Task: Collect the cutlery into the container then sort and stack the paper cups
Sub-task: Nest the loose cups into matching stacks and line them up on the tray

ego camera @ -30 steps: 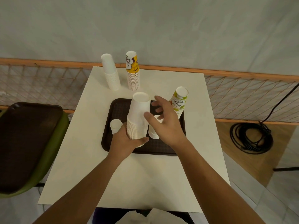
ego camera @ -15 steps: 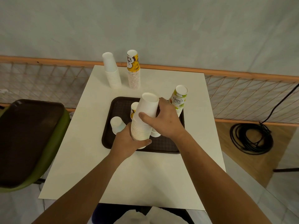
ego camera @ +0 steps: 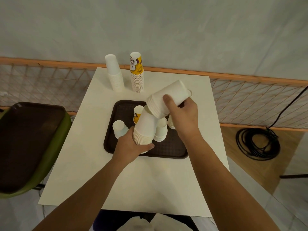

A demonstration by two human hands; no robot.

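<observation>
Left hand (ego camera: 131, 145) clamped round lower white stack (ego camera: 145, 129) above tray (ego camera: 166, 150); right hand (ego camera: 181, 114) gripping tilted upper section (ego camera: 168, 97). Advised: steady base, separate slowly, avoid crushing rims.

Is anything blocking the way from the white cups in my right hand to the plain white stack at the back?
Nothing visible. The tilted white cups in the right hand have open air toward the white stack.

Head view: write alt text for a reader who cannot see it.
Right hand tilts a batch of white cups off the white cup stack gripped by the left hand, above a brown tray on a white table.
</observation>
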